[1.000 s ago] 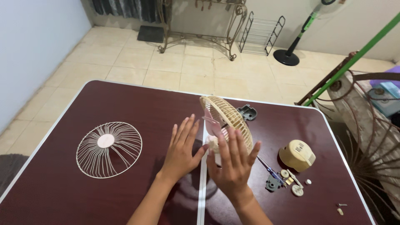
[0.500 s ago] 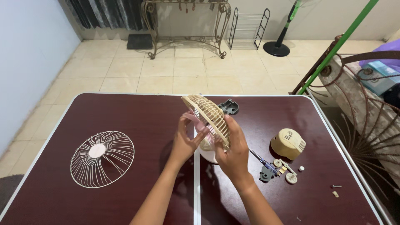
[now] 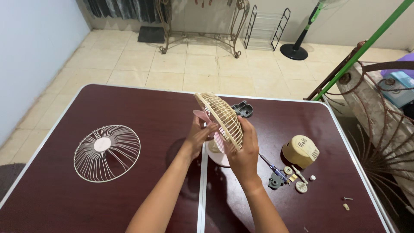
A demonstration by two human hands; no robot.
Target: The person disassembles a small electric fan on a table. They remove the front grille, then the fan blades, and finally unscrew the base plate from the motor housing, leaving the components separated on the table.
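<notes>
Cream wire rear guard [image 3: 220,118] of a small fan stands tilted above the middle of the dark red table [image 3: 142,108], held between both hands. Right hand [image 3: 245,152] is behind the guard, fingers [image 3: 249,129] curled round its rim and closed on it, thumb not visible. Left hand [image 3: 199,136] is on the near side, fingers bent and partly closed, tips touching the pink blade [image 3: 206,118] just inside the guard; cannot tell whether they grip it or only press on it. Fan's pale base [image 3: 217,159] rests on the table below the hands, over the white seam between the two table halves.

Around:
- Loose front guard [image 3: 107,152], cream wire with a pale centre disc, flat on the table, well apart to the left.
- Dark grey plastic part [image 3: 243,108] just behind the held guard.
- Cream motor cover [image 3: 301,151] to the right, near the edge.
- Blue-handled screwdriver [image 3: 272,165] lying just beside the right wrist, with small gears and fittings [image 3: 293,177] near its handle.
- Two tiny screws [image 3: 346,202] near the right edge.

Nothing stands between the hands and the fan.
</notes>
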